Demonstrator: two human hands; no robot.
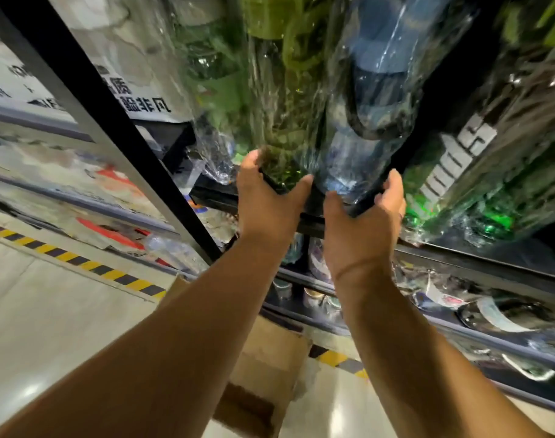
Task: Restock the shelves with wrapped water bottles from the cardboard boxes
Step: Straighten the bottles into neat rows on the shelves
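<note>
Both arms reach up to a high shelf. My left hand (266,200) grips the bottom of a green wrapped bottle (282,121) in clear plastic film. Beside it, my right hand (364,222) holds the base of a blue wrapped bottle (374,99). The two bottles stand side by side at the front edge of the black shelf (213,191). More green wrapped bottles (478,172) stand on the shelf to the right. A cardboard box (270,368) sits on the floor below my arms.
A black upright post (118,121) of the rack runs diagonally on the left. Lower shelves (459,298) hold more wrapped goods. Yellow-and-black hazard tape (80,260) marks the pale floor along the rack.
</note>
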